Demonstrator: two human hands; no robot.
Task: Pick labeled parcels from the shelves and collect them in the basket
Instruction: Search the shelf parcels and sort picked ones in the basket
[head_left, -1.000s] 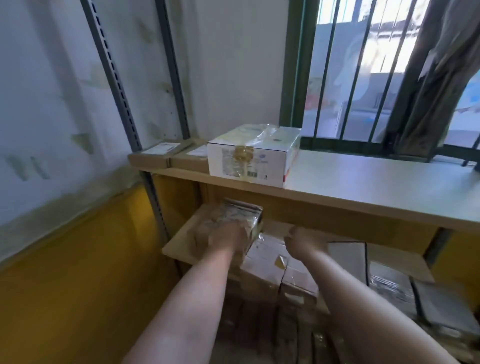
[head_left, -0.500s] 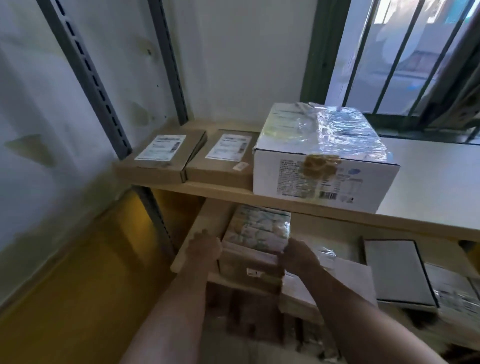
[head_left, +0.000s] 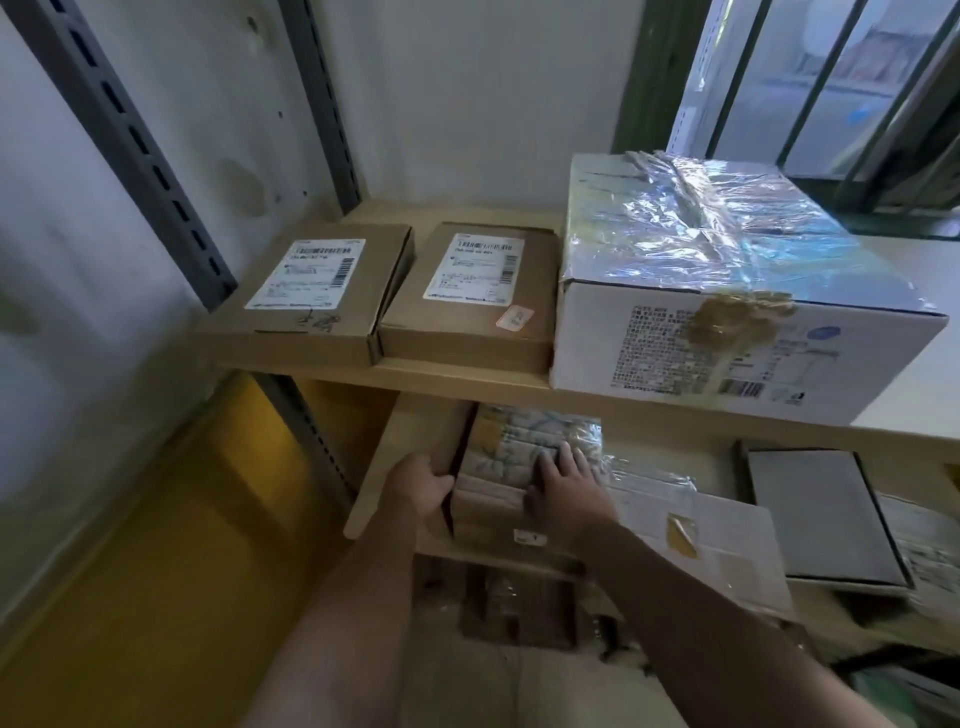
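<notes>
A brown parcel with a plastic-wrapped pale top (head_left: 511, 457) sits at the left end of the lower shelf (head_left: 387, 478). My left hand (head_left: 422, 486) grips its left side, fingers curled round the edge. My right hand (head_left: 569, 488) lies on its top right part with the fingers spread flat. On the upper shelf (head_left: 467, 376) lie two flat brown boxes with white labels, the left box (head_left: 306, 296) and the right box (head_left: 470, 296), beside a large white box (head_left: 727, 312) topped with shiny film. No basket is in view.
Grey slotted uprights (head_left: 130, 150) stand at the left against a white wall. More flat parcels, a white one (head_left: 701, 540) and a grey one (head_left: 821, 519), fill the lower shelf to the right. A barred window (head_left: 831, 93) is at the back right. Brown parcels (head_left: 519, 608) sit lower down.
The view has moved closer and downward onto the shelves. My left hand has closed round the parcel's left edge, and my right hand has shifted from its right side onto its top.
</notes>
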